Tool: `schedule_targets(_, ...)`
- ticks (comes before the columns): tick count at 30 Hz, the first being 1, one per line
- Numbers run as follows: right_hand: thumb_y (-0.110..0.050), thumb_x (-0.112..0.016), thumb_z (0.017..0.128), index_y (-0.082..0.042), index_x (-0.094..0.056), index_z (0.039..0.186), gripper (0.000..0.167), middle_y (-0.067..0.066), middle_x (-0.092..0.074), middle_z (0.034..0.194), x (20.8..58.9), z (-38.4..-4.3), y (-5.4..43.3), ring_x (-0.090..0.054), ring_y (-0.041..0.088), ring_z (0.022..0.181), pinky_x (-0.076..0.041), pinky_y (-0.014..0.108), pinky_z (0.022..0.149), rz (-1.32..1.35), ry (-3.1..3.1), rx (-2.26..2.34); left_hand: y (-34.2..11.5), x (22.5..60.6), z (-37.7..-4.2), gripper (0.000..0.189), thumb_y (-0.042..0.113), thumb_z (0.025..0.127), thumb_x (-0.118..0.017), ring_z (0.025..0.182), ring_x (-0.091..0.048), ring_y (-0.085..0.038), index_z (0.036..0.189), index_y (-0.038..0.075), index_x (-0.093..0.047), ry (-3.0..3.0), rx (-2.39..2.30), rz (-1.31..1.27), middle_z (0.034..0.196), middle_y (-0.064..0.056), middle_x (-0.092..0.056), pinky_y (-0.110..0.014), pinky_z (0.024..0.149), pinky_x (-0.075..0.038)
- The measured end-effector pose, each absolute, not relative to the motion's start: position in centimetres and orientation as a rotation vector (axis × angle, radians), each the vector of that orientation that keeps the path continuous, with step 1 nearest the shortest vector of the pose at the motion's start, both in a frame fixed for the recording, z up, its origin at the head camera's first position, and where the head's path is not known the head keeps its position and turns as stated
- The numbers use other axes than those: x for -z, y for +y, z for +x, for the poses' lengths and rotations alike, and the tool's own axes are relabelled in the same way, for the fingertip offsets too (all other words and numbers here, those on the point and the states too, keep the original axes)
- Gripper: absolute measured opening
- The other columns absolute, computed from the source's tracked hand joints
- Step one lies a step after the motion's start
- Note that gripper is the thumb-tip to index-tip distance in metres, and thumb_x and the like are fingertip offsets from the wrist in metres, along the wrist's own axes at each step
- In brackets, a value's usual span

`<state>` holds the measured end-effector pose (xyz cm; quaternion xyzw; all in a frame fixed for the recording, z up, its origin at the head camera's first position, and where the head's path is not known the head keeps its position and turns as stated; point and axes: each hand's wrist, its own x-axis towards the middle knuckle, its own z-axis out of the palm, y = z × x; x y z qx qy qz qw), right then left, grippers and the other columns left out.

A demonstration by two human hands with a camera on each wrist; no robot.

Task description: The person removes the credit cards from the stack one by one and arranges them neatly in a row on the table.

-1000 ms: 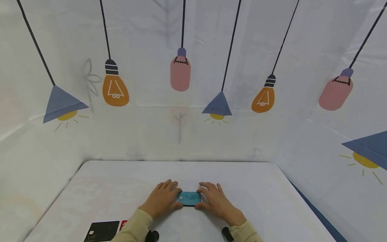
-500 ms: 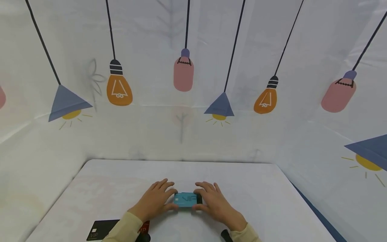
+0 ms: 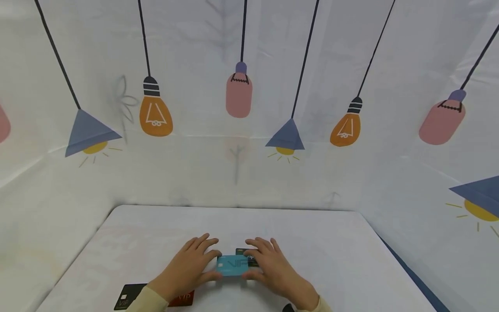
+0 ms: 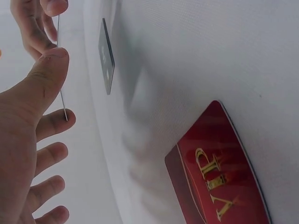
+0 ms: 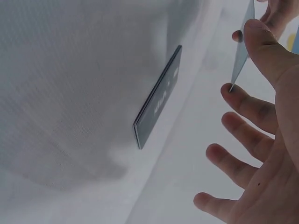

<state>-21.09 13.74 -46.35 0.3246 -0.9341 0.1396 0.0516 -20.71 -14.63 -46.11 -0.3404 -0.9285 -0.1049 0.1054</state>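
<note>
Blue card (image 3: 232, 265): one, marked VIP, with a pale chip at its left end; held up off the table (image 3: 327, 242) between the two hands, near the middle of the lower part of the head view. In the left wrist view it shows edge-on, as a thin line.

Left hand (image 3: 189, 264): pinches the left end of the blue card between thumb and index finger; the other fingers spread, clear of the card.

Right hand (image 3: 273, 271): pinches the right end the same way, thumb on the near edge and index finger on the far one; remaining fingers extended.

Dark card (image 5: 159, 100): marked VIP, lying on the table below the blue card, partly covered by it and by the right hand in the head view. Its edge looks doubled; whether it is a single card cannot be told.

Black card (image 3: 126, 297): marked VIP, on the table by the left forearm, partly hidden.

Red card (image 4: 215, 172): gold VIP lettering, on the table below the left hand.

Sleeves (image 3: 150, 301): pale yellow, one on each arm.

Wall sheet (image 3: 202, 173): white, printed with blue lampshades, orange bulbs and pink bulbs on black cords.
</note>
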Motion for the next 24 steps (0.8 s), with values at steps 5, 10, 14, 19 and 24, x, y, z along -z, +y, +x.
schedule_targets(5, -0.060, -0.061, 0.092, -0.017, -0.064, 0.128, 0.057, 0.000, -0.047, 0.151, 46.3, -20.5, 13.2, -0.040, 0.029, 0.141, -0.030, 0.068, 0.111, 1.044, -2.794, -0.397, -15.4, 46.1, -20.0, 0.053, 0.064, 0.092, -0.059, 0.137, -0.047, -0.038, 0.121, 0.021, -0.069, -2.713, 0.312, -1.011, 0.141, -0.008, -0.057, -0.057, 0.109, -0.040)
schedule_targets(10, -0.062, -0.058, 0.093, -0.020, -0.064, 0.128, 0.055, -0.003, -0.046, 0.152, 46.5, -20.1, 12.7, -0.039, 0.027, 0.143, -0.031, 0.069, 0.110, 1.063, -2.808, -0.374, -16.1, 46.2, -19.2, 0.053, 0.066, 0.092, -0.059, 0.138, -0.046, -0.037, 0.120, 0.022, -0.070, -2.717, 0.312, -0.987, 0.141, -0.006, -0.057, -0.058, 0.109, -0.040)
schedule_targets(14, -0.061, -0.060, 0.093, -0.020, -0.064, 0.127, 0.054, -0.003, -0.047, 0.151, 46.6, -19.9, 12.2, -0.039, 0.027, 0.143, -0.030, 0.069, 0.110, 1.075, -2.817, -0.375, -16.5, 46.3, -18.7, 0.053, 0.066, 0.090, -0.060, 0.137, -0.047, -0.036, 0.119, 0.023, -0.070, -2.686, 0.283, -0.978, 0.140, -0.006, -0.058, -0.057, 0.109, -0.041)
schedule_targets(19, -0.063, -0.058, 0.093, -0.020, -0.063, 0.124, 0.054, -0.003, -0.047, 0.150, 46.8, -19.8, 11.7, -0.039, 0.027, 0.143, -0.031, 0.068, 0.110, 1.101, -2.804, -0.376, -17.0, 46.5, -18.4, 0.052, 0.067, 0.090, -0.059, 0.135, -0.049, -0.037, 0.117, 0.023, -0.070, -2.654, 0.254, -0.980, 0.139, -0.006, -0.059, -0.058, 0.107, -0.043)
schedule_targets(24, -0.065, -0.055, 0.093, -0.022, -0.062, 0.123, 0.053, -0.002, -0.047, 0.149, 47.1, -19.6, 11.3, -0.041, 0.026, 0.141, -0.035, 0.068, 0.108, 1.150, -2.757, -0.355, -17.6, 46.9, -18.2, 0.054, 0.068, 0.092, -0.054, 0.135, -0.049, -0.038, 0.118, 0.023, -0.069, -2.700, 0.277, -0.994, 0.139, -0.007, -0.058, -0.059, 0.105, -0.043)
